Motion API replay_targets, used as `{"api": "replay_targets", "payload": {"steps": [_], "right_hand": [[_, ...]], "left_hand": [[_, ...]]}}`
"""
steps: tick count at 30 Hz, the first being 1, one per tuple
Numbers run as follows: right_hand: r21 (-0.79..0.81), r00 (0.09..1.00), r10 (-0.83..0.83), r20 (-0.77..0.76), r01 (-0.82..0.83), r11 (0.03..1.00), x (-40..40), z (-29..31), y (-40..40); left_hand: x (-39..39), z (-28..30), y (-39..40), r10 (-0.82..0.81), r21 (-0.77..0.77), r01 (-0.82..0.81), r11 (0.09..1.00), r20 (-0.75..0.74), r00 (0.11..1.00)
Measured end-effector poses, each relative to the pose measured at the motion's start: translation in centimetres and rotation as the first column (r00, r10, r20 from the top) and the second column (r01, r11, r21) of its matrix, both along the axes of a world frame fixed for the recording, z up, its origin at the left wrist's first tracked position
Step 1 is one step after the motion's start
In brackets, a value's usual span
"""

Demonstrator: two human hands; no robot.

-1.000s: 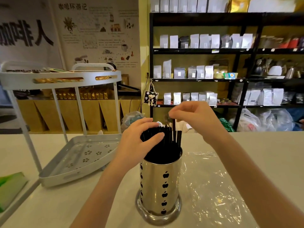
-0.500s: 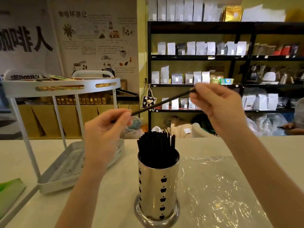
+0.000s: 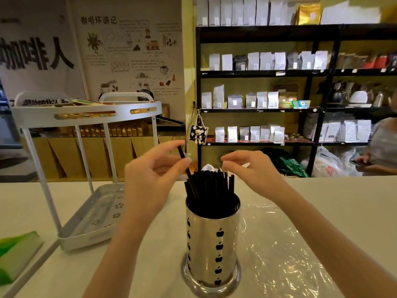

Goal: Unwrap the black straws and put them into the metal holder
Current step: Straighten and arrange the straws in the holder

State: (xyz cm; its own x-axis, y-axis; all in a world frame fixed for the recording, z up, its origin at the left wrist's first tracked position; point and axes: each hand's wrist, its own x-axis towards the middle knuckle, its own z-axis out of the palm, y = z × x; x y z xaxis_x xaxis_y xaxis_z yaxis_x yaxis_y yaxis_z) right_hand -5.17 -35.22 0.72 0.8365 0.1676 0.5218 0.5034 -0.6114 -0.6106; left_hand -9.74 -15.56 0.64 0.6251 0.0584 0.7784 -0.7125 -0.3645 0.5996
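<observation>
A shiny metal holder [image 3: 211, 239] with black apple cut-outs stands on the white counter in front of me, packed with a bundle of black straws [image 3: 211, 186]. My left hand [image 3: 150, 179] pinches one black straw [image 3: 182, 154] that leans to the left, its lower end down inside the holder at the left rim. My right hand [image 3: 247, 168] hovers just above the bundle's right side, fingertips pinched on a thin sliver of clear wrapper [image 3: 224, 172] that is hard to make out.
Crinkled clear plastic film [image 3: 279, 244] lies on the counter right of the holder. A white two-tier rack [image 3: 92, 214] stands at the left, a green object [image 3: 15, 252] at the near left edge. Black shelves of bags line the back; a person [image 3: 382, 147] sits far right.
Half a second ago both hands held one straw stretched level above the holder. Now the right hand has let go of it and the left hand has tipped it down into the holder.
</observation>
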Motion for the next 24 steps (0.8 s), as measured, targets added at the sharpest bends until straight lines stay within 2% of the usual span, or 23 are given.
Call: {"api": "replay_targets", "payload": {"steps": [3, 7, 12, 18, 24], "right_hand": [[-0.088, 0.997, -0.013, -0.077, 0.006, 0.996, 1.3, -1.0, 0.6], [0.045, 0.99, 0.015, -0.137, -0.009, 0.999, 2.0, -1.3, 0.7], [0.034, 0.992, 0.007, -0.129, -0.002, 0.999, 2.0, -0.7, 0.9], [-0.027, 0.986, 0.054, -0.16, -0.059, 0.998, 1.9, 0.2, 1.2], [0.015, 0.999, 0.021, -0.05, -0.02, 1.0, 1.7, 2.1, 1.0]], "left_hand": [[0.9, -1.1, -0.8, 0.062, 0.139, -0.059, 0.989, -0.019, 0.998], [1.9, -2.0, -1.0, 0.181, 0.334, -0.173, 0.927, 0.01, 0.984], [2.5, -2.6, -0.9, 0.239, 0.512, -0.203, 0.835, -0.005, 0.971], [2.7, -2.6, -0.7, 0.239, 0.562, -0.214, 0.799, 0.029, 0.971], [2.4, -2.5, -0.9, 0.17, 0.45, -0.119, 0.885, -0.075, 0.983]]}}
